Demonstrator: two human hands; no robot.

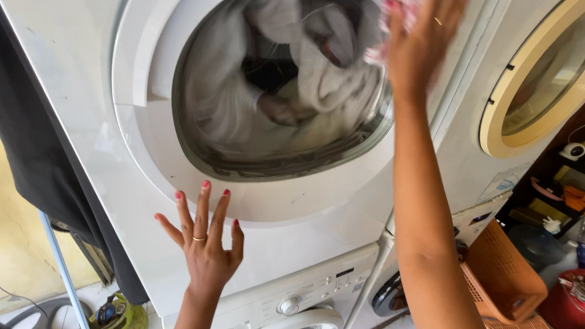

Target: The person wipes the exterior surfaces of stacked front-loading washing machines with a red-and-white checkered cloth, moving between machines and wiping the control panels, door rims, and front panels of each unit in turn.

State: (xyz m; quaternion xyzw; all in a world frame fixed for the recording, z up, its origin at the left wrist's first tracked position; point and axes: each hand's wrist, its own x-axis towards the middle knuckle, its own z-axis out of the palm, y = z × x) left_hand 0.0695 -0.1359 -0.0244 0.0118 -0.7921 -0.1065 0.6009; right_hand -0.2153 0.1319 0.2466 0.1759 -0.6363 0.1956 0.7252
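A white dryer (95,107) is shown filling the upper left and centre of the frame, stacked on a white washing machine (299,298) seen at the lower centre. The round opening (283,84) of the dryer is seen at the upper centre, and pale grey-white laundry (317,72) is heaped inside it, blurred. The left hand (203,246) is laid flat against the front panel of the dryer just below the opening, at the lower centre-left; its fingers (201,206) are spread wide and nothing is gripped. The right hand (419,37) is raised at the upper right of the opening, its back turned to the camera; a pink and white cloth (401,3) is seen at its fingertips, partly hidden and blurred, so whether the cloth is pinched or merely touched cannot be told. A second machine with a cream-rimmed round door (544,77) is shown at the upper right. An orange plastic basket (507,276) is placed at the lower right, near a red tub (571,313). A dark cloth (33,151) is hung along the left edge of the frame
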